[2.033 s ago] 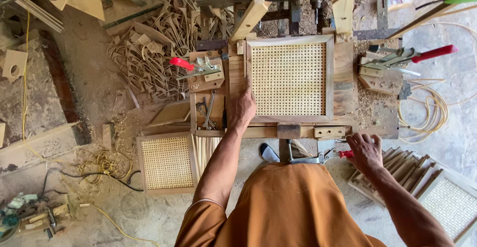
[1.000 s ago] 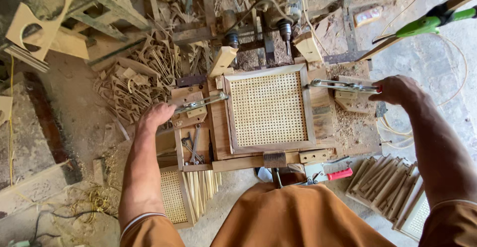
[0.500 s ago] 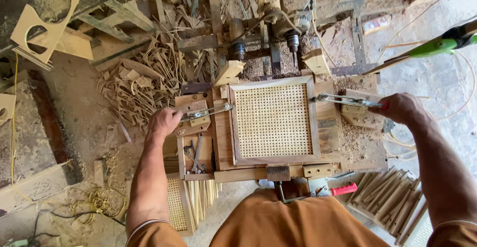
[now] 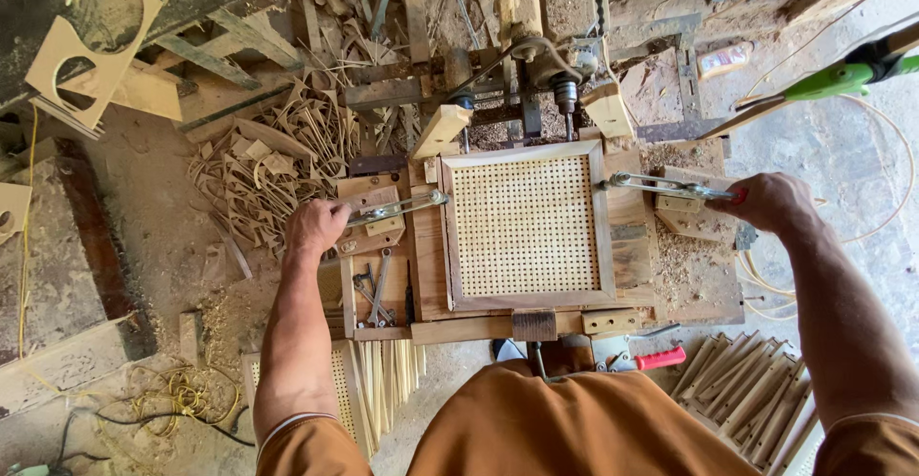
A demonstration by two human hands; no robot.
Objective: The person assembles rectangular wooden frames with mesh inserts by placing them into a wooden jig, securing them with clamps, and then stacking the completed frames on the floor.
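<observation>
Head view, looking straight down.

Rough wooden counter (image 4: 627,246) sits at centre, dusted with sawdust, with a drilling rig at its far edge.

Square wooden frame with woven cane panel (image 4: 525,227) lies flat on the counter, between both hands, just below the two drill bits.

Left of the counter: loose heap of pale wood offcuts (image 4: 263,174) on the dirt floor.

Lower right, on the floor: stack of short wooden slats (image 4: 751,390), beside the person's right arm.

Shallow wooden tray of small metal tools (image 4: 373,289) sits against the counter's left side, just below the left hand.

Left hand (image 4: 316,224): fingers curled shut around the outer end of the left metal clamp lever (image 4: 394,208), whose other end reaches the frame's upper left corner.

Right hand (image 4: 766,201): closed in a fist on the red-tipped end of the right metal clamp lever (image 4: 665,187), whose other end meets the frame's upper right edge.

Red-handled tool (image 4: 661,358) lies at the counter's near edge, untouched, well apart from either hand.
</observation>
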